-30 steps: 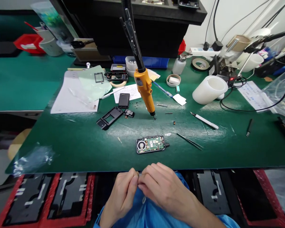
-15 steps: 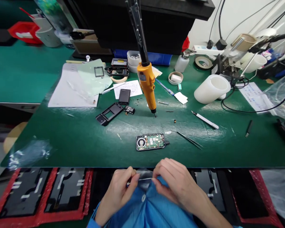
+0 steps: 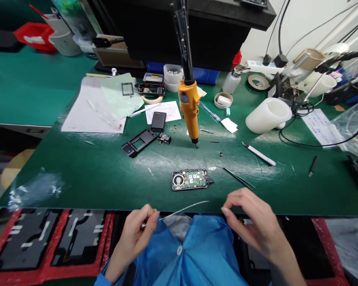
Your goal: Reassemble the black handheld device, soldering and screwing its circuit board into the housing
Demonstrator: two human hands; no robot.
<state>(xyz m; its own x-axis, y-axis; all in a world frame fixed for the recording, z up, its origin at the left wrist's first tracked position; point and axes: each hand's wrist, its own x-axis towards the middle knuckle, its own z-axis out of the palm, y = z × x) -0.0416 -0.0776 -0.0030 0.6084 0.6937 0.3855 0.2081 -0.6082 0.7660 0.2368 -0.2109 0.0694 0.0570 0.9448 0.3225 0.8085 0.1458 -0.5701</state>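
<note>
My left hand [image 3: 140, 228], over my lap near the bench's front edge, pinches one end of a thin, pale, flexible strip [image 3: 186, 207]. The strip curves up to the right, its far end loose. Apart from that end is my right hand [image 3: 253, 218], its thumb and index finger drawn together in a pinch; whatever may lie between the tips is too small to make out. Beyond both hands, a handheld device with its circuit board exposed [image 3: 193, 179] lies on the green mat. Tweezers [image 3: 238, 178] rest to its right.
An orange electric screwdriver [image 3: 189, 113] hangs tip-down above the mat. A white-handled craft knife [image 3: 259, 154] lies at right, near a white cylinder [image 3: 267, 115]. A black device housing [image 3: 139, 142] lies left. Red-wrapped dark panels [image 3: 77, 238] sit below the bench edge.
My hands have moved apart, the left to the left, the right to the right and slightly up. The strip, earlier stretched between them, now has its right end free.
</note>
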